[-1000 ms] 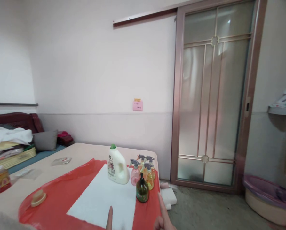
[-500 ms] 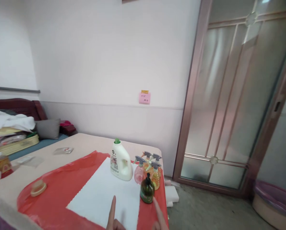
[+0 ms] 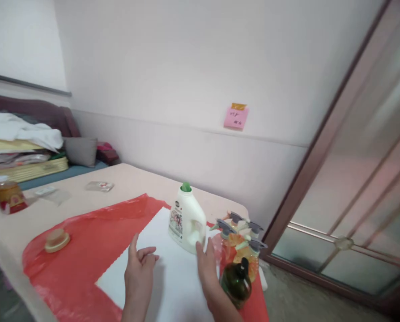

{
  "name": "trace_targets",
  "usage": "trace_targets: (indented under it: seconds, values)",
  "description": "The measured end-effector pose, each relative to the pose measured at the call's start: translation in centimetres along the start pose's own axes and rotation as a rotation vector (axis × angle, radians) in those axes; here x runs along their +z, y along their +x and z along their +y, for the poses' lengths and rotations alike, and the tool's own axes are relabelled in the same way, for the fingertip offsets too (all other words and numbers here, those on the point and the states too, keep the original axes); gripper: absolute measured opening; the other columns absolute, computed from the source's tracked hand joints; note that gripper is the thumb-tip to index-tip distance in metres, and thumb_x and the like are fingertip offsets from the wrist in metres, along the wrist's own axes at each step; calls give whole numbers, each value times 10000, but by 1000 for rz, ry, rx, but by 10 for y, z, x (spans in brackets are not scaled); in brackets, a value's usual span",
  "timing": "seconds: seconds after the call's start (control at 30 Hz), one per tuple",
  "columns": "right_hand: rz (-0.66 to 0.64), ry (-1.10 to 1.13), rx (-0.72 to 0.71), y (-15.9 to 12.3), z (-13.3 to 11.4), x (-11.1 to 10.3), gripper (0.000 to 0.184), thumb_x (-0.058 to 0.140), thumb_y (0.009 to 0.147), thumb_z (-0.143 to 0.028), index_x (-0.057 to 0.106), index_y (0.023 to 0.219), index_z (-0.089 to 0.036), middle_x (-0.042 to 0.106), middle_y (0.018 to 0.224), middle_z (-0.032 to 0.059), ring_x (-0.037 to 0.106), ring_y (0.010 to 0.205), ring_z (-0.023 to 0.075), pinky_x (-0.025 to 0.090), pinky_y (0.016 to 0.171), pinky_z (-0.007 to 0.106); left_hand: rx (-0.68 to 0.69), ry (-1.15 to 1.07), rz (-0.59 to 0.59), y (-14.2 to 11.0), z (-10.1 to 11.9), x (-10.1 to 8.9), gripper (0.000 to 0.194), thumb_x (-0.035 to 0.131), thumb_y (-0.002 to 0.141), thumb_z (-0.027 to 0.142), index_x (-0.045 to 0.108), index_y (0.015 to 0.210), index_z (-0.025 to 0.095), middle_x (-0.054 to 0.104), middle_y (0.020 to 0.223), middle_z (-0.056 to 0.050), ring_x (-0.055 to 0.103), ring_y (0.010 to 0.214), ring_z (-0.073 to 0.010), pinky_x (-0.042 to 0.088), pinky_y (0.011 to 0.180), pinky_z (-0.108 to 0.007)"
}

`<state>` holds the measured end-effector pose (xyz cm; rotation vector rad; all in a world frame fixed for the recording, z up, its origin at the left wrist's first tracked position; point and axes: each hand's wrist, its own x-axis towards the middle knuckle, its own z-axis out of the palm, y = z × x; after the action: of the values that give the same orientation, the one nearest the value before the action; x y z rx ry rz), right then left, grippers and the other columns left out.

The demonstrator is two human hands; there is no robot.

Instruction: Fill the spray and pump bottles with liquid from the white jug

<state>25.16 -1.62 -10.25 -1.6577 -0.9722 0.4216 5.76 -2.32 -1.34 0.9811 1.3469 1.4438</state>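
A white detergent jug point(image 3: 185, 219) with a green spout and a printed label stands upright on a white sheet point(image 3: 173, 273). My left hand point(image 3: 140, 270) hovers over the sheet's left part, holding nothing, index finger raised and the others loosely bent. Just in front of the jug's handle side is my right hand point(image 3: 207, 270), its fingers stretched out and empty. Whether its fingertips touch the jug I cannot tell. To its right stand a dark green pump bottle point(image 3: 236, 286) and several spray bottles point(image 3: 225, 243) with grey trigger heads, partly hidden by one another.
Red plastic film point(image 3: 82, 250) lies under the sheet on a beige-covered surface point(image 3: 126, 179). On the left are a round beige lid point(image 3: 57, 240), a bottle of amber liquid point(image 3: 9, 195) and a clear packet point(image 3: 100, 186). A wall with a pink note point(image 3: 236, 117) rises behind.
Both hands have come further up into view, the right one now near the jug. The view has tilted and turned left. Jug and bottles keep their places on the sheet and film.
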Motion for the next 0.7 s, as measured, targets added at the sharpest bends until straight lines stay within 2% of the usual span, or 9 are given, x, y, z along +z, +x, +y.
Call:
trace_targets:
  seconds: [0.07, 0.2, 0.3, 0.37, 0.47, 0.57, 0.63, 0.7]
  values:
    - [68, 20, 68, 14, 2, 16, 497, 538, 904, -466, 476, 1321, -203, 457, 1411, 118, 465, 1260, 295, 377, 1035, 570, -22, -127, 68, 12, 2, -8, 752, 599, 775, 295, 309, 1469, 260, 687, 926, -25, 676, 747, -183, 493, 846, -409]
    - [107, 72, 147, 25, -5, 34, 397, 537, 914, -438, 533, 1225, -192, 572, 1221, 87, 582, 1046, 223, 496, 893, 458, 69, -230, 241, 31, 13, -20, 704, 653, 744, 255, 409, 1405, 254, 692, 915, -23, 666, 730, -154, 497, 875, -415]
    - [54, 103, 161, 13, -14, 33, 344, 534, 911, -452, 568, 1112, -175, 616, 1039, 51, 604, 870, 172, 518, 782, 383, 55, -286, 308, 39, 12, -28, 688, 663, 727, 225, 432, 1374, 221, 694, 902, -38, 655, 711, -145, 509, 856, -409]
    - [8, 123, 152, -1, -18, 28, 317, 534, 901, -448, 561, 1066, -179, 617, 954, 30, 594, 818, 163, 504, 747, 351, 45, -316, 322, 41, 8, -31, 684, 664, 721, 217, 434, 1365, 208, 693, 887, -43, 646, 695, -139, 513, 845, -402]
    - [-89, 159, 122, -21, -20, 19, 275, 521, 870, -415, 542, 1042, -202, 624, 894, 13, 588, 819, 182, 483, 728, 319, 9, -322, 304, 43, 3, -33, 680, 671, 712, 206, 446, 1353, 189, 689, 916, -58, 652, 743, -147, 508, 860, -398]
    - [-221, 192, 82, -25, -20, 15, 290, 522, 826, -402, 547, 1028, -196, 639, 855, 9, 593, 786, 194, 479, 688, 308, -42, -228, 248, 41, 1, -33, 614, 684, 740, 282, 503, 1322, 204, 663, 1115, -102, 642, 997, -202, 467, 949, -406]
    - [-274, 198, 53, -19, -22, 17, 313, 517, 833, -416, 546, 1045, -187, 647, 869, 17, 599, 796, 193, 481, 708, 317, -36, -126, 169, 37, 3, -32, 521, 640, 804, 398, 554, 1291, 233, 591, 1301, -107, 543, 1208, -238, 400, 1034, -414]
    - [-295, 190, 19, -9, -25, 20, 331, 513, 860, -416, 537, 1092, -181, 651, 943, 34, 608, 864, 189, 479, 784, 346, -22, -44, 82, 30, 7, -27, 480, 550, 861, 493, 584, 1270, 243, 515, 1415, -93, 432, 1328, -249, 327, 1096, -424]
